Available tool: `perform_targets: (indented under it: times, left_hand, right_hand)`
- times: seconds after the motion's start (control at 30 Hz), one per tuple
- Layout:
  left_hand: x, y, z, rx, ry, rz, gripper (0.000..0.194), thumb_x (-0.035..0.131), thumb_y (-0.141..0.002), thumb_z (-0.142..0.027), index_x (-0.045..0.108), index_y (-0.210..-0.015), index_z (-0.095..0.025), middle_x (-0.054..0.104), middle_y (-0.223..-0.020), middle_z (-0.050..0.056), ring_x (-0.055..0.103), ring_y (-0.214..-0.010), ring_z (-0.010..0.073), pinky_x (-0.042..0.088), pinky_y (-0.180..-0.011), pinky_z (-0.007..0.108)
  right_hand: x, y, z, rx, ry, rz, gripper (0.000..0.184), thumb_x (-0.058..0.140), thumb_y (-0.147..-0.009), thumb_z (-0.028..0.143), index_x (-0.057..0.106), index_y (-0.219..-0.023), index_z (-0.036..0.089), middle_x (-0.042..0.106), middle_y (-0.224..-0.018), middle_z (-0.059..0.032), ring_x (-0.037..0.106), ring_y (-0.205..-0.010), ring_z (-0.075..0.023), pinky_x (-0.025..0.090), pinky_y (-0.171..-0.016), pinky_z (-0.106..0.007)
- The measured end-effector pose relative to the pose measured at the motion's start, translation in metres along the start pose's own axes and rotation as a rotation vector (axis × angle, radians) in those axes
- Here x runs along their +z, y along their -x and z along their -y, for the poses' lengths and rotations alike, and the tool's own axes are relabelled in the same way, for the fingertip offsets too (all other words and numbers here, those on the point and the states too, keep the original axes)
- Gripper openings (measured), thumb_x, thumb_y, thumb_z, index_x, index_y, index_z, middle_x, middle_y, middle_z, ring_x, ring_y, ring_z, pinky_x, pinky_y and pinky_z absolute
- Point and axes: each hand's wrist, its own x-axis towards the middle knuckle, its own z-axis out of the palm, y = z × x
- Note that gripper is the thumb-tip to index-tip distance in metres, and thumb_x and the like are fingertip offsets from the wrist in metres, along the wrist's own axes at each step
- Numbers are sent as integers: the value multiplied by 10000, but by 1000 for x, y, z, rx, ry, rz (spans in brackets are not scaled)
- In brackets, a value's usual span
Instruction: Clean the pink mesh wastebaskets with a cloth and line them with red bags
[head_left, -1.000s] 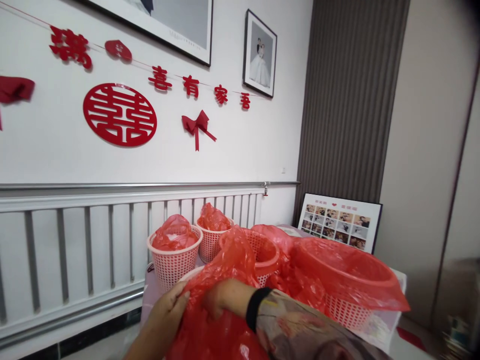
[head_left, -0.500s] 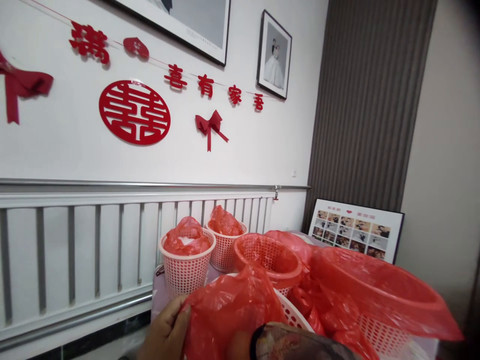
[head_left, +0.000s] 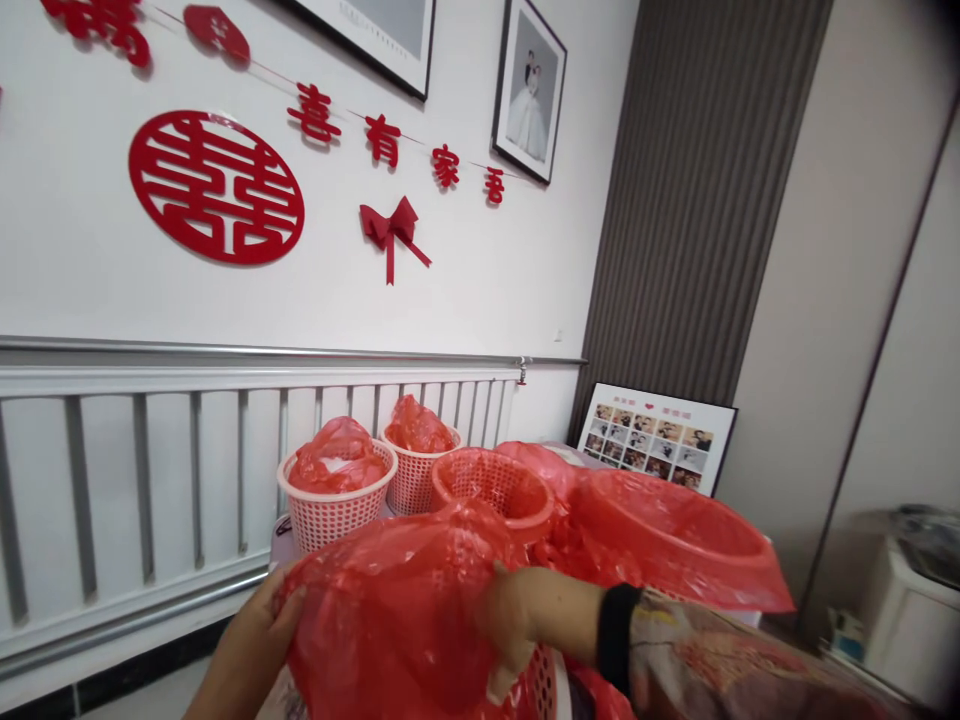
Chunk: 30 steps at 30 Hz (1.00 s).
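Both hands busy at the near edge, on a red plastic bag [head_left: 397, 610] spread over a pink mesh basket [head_left: 541, 680]; left hand [head_left: 274, 620] cupped against its left side, fingers partly curled on the film to steady it; right hand [head_left: 510, 625] closed, pinching the right side taut. Farther off, lined baskets [head_left: 336, 500] in a row before the white radiator [head_left: 150, 470], set apart from the near one.

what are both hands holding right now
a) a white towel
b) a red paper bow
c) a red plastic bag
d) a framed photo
c: the left hand and right hand grip opposite sides of the red plastic bag, spread over a pink basket in front of the person.
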Motion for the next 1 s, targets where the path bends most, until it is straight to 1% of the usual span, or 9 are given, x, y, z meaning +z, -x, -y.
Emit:
perform_targets:
  times: [0.1, 0.2, 0.3, 0.4, 0.53, 0.63, 0.77, 0.9, 1.0]
  left_hand:
    - [-12, -2, -1, 5, -96, -6, 586, 432, -879, -535, 573, -1295, -148, 713, -1313, 164, 681, -1216, 306, 510, -1083, 470]
    - [-18, 9, -30, 69, -302, -172, 823, 487, -836, -606, 437, -1447, -57, 641, -1378, 254, 639, -1258, 393, 496, -1078, 574]
    - [-6, 34, -64, 426, -480, -312, 835, 526, -857, -596, 383, -1501, -84, 561, -1464, 276, 549, -1352, 427, 442, -1111, 644]
    - [20, 58, -80, 743, -598, -81, 798, 667, -834, -491, 353, -1540, -293, 587, -1494, 160, 565, -1355, 391, 474, -1086, 644]
    - [44, 62, -78, 567, -732, 225, 646, 673, -803, -262, 536, -1431, -326, 725, -1327, 83, 674, -1209, 355, 463, -1079, 652]
    - [37, 50, -82, 419, -685, 315, 334, 442, -922, -209, 723, -1098, -250, 792, -1079, 68, 725, -1024, 282, 523, -982, 537]
    - [15, 44, -88, 386, -627, 310, 306, 391, -924, -207, 679, -818, -207, 749, -877, 68, 703, -887, 258, 540, -860, 458]
    - [12, 56, -84, 557, -520, 243, 207, 519, -912, -282, 684, -1033, -247, 749, -1140, 77, 680, -1121, 260, 530, -1007, 444]
    - [25, 66, -95, 637, -573, 259, 422, 679, -833, -327, 634, -1252, -325, 713, -1308, 56, 640, -1240, 287, 498, -1083, 488]
  right_hand:
    - [-14, 37, -5, -162, 70, 181, 323, 988, -463, 198, 713, -598, 299, 697, -575, 69, 684, -586, -202, 597, -805, -458]
    - [-35, 63, 7, -138, 15, 43, 249, 876, -647, 98, 731, -722, 286, 743, -710, 67, 712, -723, -183, 516, -1001, -494]
    - [-58, 77, 18, -105, -88, 4, 156, 740, -793, 93, 714, -829, 242, 752, -868, 32, 697, -858, -177, 436, -1069, -527]
    - [-69, 86, 18, -137, -210, -112, 91, 640, -882, 118, 677, -879, 201, 732, -893, -9, 663, -871, -167, 467, -966, -400]
    - [-66, 102, 14, -111, -322, -264, 109, 557, -952, 186, 657, -908, 191, 724, -883, -40, 648, -846, -169, 476, -840, -303]
    - [-60, 113, 12, -43, -376, -302, 139, 623, -940, 281, 668, -1030, 185, 735, -974, -69, 663, -885, -197, 489, -848, -323]
    - [-49, 118, 11, 10, -383, -284, 556, 866, -751, 391, 640, -1222, 200, 720, -1191, -106, 662, -1080, -279, 479, -949, -388]
    - [-42, 109, 18, 12, -377, -351, 83, 627, -935, 197, 689, -990, 194, 747, -959, -50, 683, -908, -189, 491, -860, -320]
    - [-48, 103, 29, -132, -381, -430, 195, 496, -1023, 226, 674, -955, 185, 716, -906, -41, 647, -859, -162, 495, -824, -302]
